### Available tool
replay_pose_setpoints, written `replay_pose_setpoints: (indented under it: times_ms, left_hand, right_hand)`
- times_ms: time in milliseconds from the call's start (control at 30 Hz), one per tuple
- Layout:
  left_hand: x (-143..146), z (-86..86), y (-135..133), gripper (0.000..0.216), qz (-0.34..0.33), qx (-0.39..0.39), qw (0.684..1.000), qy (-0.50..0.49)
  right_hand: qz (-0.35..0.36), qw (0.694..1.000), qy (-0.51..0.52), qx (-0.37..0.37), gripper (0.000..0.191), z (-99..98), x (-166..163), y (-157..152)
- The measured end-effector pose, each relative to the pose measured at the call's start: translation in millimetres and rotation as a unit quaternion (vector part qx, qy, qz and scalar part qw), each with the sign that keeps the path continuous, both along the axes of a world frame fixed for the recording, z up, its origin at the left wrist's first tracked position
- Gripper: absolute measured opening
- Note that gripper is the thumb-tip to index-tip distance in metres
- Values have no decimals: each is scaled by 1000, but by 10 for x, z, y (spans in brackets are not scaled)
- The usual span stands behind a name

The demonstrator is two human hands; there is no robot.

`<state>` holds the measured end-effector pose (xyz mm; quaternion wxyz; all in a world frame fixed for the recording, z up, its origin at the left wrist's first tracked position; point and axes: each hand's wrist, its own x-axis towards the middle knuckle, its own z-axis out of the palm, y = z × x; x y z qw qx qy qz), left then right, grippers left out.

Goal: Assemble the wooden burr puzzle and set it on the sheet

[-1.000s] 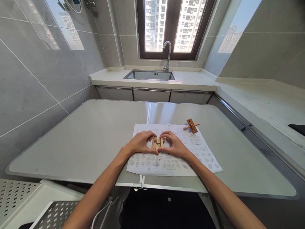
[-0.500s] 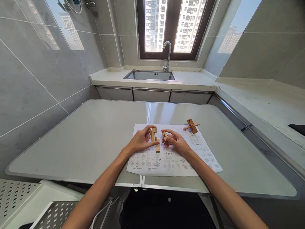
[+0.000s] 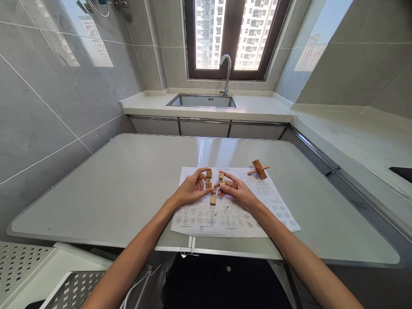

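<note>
My left hand (image 3: 192,188) is closed around a notched wooden puzzle block (image 3: 209,175), pinching it between thumb and fingers. My right hand (image 3: 236,189) grips a second notched wooden puzzle block (image 3: 221,177), held upright a little to the right of the first. Another wooden piece (image 3: 213,199) shows below my left thumb; whether it is joined to the block in that hand I cannot tell. Under both hands lies a printed paper sheet (image 3: 206,229) with rows of small diagrams and a few handwritten marks.
A brown wooden plate with a stick through it (image 3: 259,170) rests at the sheet's upper right corner. The folding table (image 3: 128,171) has a centre seam. Beyond it are a counter with a sink (image 3: 202,101) and a faucet (image 3: 227,75). A white perforated chair (image 3: 58,262) stands at lower left.
The block in my right hand has turned from tilted to upright. My left hand has turned its block slightly, so a different face shows. The brown plate and the sheet stay put.
</note>
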<state>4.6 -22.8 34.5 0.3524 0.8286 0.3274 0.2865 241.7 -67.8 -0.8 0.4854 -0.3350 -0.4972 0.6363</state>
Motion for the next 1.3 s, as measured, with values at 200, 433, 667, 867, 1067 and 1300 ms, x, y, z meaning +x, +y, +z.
replay_pose_setpoints:
  times_ms: [200,433,667,867,1067,1300]
  left_hand:
    - [10,-12,-8,71,3,0,1000,4]
    - [23,-25,-15,72,6,-5,1000,9]
    - [34,-45,-27,72,-5,-22,1000,4]
    - [54,-65,-37,72,-16,-25,1000,-5]
    - [60,-54,-47,72,-10,-25,1000,-2]
    - [56,-39,-48,70,-11,-26,1000,4]
  right_hand:
    - [-19,1000,8,2,68,-9,-1,16]
    - [-38,999,-29,23,49,-35,22,23]
    - [-19,996,-62,63,41,-35,-13,3]
    - [-5,992,-106,75,43,-59,-11,1]
    - [27,983,-151,102,47,-52,9,-8]
    - [8,984,-156,89,46,-43,-12,-22]
